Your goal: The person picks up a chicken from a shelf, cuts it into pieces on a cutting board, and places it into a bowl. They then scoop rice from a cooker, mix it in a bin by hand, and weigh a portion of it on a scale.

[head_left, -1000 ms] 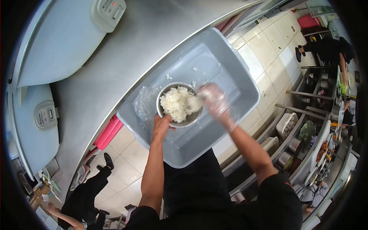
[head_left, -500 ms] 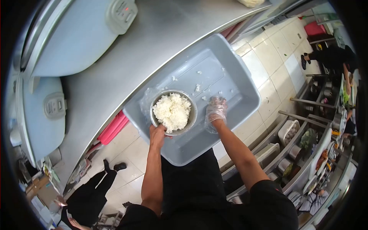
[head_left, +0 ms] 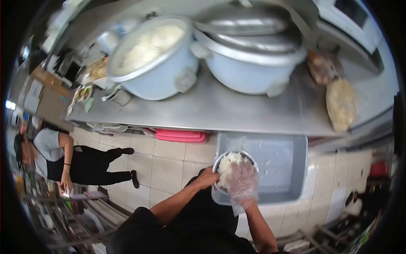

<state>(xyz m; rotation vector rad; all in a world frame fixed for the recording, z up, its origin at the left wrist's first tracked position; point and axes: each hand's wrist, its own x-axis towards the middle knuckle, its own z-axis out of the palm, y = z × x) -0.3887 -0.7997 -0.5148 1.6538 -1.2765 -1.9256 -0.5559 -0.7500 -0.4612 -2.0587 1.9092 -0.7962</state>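
My left hand (head_left: 207, 177) grips the rim of a round metal bowl (head_left: 216, 164) from its left side. White cooked rice (head_left: 228, 164) fills the bowl. Over the right part of the rice lies my right hand (head_left: 244, 178), in a clear plastic glove, its fingers stretched out and pressed against the rice. Beneath the bowl is a grey plastic tub (head_left: 285, 171) with a few rice clumps stuck to its floor. Behind the bowl a crumpled clear plastic sheet (head_left: 240, 144) rests in the tub.
A steel counter (head_left: 203, 112) holds an open rice cooker (head_left: 156, 80) full of rice and a lidded one (head_left: 249, 70). Filled plastic bags (head_left: 341, 103) sit at its right end. A red-pink lid (head_left: 181, 135) shows below. A co-worker (head_left: 91, 165) stands at left.
My view has swung up and left, bringing both rice cookers into sight. My right hand has moved from the tub floor onto the rice, while my left hand still holds the bowl.
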